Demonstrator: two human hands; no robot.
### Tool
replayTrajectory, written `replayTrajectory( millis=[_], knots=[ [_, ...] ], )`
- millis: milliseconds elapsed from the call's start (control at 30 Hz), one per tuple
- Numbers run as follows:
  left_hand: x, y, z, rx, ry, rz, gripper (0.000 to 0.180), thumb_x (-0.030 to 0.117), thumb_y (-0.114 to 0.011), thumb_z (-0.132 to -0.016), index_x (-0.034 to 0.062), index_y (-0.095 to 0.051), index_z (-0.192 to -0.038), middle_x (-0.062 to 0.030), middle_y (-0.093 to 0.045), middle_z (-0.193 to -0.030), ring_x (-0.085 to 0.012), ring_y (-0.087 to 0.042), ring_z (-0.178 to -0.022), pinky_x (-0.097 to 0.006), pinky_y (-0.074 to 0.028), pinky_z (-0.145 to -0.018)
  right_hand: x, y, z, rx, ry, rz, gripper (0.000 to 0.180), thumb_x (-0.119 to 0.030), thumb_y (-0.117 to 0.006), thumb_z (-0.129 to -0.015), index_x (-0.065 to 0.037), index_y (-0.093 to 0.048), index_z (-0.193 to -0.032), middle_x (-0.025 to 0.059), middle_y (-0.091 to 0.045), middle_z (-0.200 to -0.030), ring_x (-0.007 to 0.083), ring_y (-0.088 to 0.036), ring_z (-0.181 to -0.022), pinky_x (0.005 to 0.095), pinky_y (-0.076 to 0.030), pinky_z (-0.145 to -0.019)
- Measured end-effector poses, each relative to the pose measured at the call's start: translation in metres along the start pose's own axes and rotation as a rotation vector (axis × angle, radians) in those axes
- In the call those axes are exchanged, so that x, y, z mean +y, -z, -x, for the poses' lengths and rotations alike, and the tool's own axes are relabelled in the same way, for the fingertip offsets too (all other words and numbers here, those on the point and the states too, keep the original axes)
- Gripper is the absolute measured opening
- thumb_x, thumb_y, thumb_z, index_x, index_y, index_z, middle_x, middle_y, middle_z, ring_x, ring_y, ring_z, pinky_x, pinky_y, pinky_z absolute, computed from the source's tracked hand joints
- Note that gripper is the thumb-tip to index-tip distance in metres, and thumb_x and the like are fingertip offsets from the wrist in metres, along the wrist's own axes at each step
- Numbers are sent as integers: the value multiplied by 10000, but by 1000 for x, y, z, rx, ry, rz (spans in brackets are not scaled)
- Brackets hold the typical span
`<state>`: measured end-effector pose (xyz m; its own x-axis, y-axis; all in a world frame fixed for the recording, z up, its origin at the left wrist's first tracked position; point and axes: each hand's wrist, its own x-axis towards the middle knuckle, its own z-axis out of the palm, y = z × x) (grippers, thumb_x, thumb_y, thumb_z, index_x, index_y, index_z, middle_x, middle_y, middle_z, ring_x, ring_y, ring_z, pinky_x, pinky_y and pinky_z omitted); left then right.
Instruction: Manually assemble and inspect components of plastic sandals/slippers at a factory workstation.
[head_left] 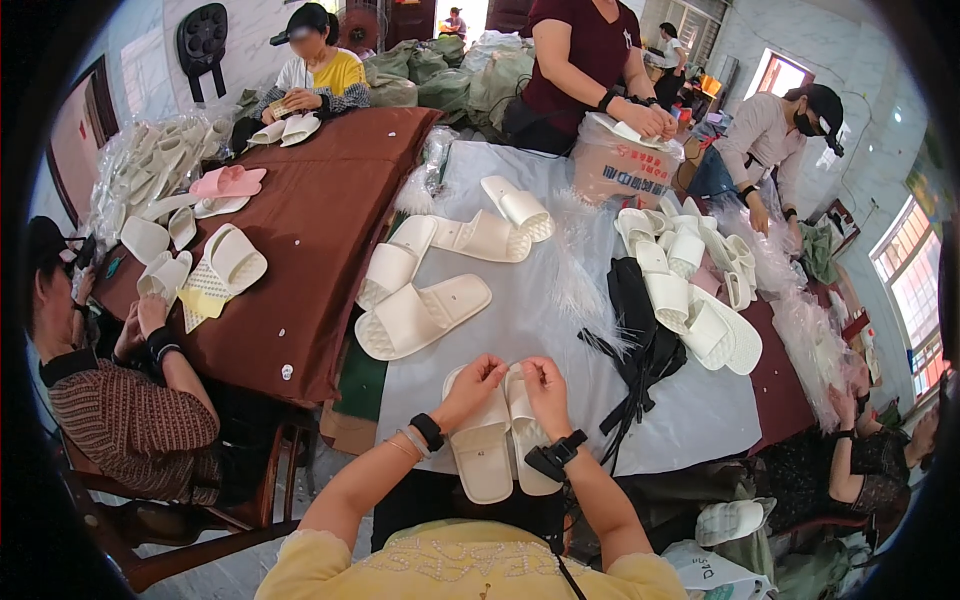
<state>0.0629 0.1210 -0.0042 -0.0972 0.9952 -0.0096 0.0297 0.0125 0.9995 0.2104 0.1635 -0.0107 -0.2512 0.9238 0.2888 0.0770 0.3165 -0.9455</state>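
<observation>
A pair of cream slippers lies side by side in front of me at the near table edge, a left slipper (482, 462) and a right slipper (537, 470), heels toward me. Over the toe end of the left one is my left hand (476, 392), thumb and fingers pinched together. My right hand (546, 396) is closed in the same way over the right one's toe end. The two sets of fingertips are close but apart. Whatever they pinch is too small or hidden to make out. Beyond my hands rests a loose cream slipper (424, 315).
More cream slippers (482, 236) lie farther back on the grey covering (545, 330). To the right are a black strap bag (640, 335), a heap of pale slippers (690, 260) and a bundle of thin white strands (575, 265). Co-workers sit and stand around the brown-covered table (320, 220).
</observation>
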Motion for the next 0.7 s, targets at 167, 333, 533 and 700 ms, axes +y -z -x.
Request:
replayTrajectory(
  millis=[167, 333, 533, 700],
  knots=[
    [-1, 1, 3, -99, -7, -27, 222, 250, -520, -895, 36, -540, -948, 20, -535, -763, -62, -471, -693, -212, -397, -640, 2, 3, 3, 30, -125, -80, 126, -111, -576, -852, -5, -596, -917, 42, -578, -824, 99, -519, -705, 217, -430, -645],
    [2, 0, 7, -68, -3, -108, 203, 229, -511, -900, 29, -534, -927, 23, -513, -744, -62, -454, -685, -213, -388, -630, 0, 3, 5, -47, -93, -11, 162, -104, -578, -848, -7, -603, -975, 47, -600, -837, 104, -535, -716, 236, -446, -668],
    [6, -2, 5, 21, -29, -193, 233, 244, -515, -895, 18, -546, -941, -14, -536, -712, -88, -478, -658, -235, -402, -602, -4, 6, 0, -23, -171, -58, 232, -107, -601, -833, 3, -598, -1036, 53, -631, -857, 94, -558, -747, 221, -452, -696],
    [-2, -2, 1, 12, -35, -131, 214, 224, -506, -903, 16, -536, -940, 4, -536, -744, -66, -467, -681, -217, -399, -614, -6, 6, -3, -49, -168, -82, 179, -81, -587, -842, 5, -608, -997, 34, -624, -845, 80, -548, -741, 213, -449, -689]
  ],
)
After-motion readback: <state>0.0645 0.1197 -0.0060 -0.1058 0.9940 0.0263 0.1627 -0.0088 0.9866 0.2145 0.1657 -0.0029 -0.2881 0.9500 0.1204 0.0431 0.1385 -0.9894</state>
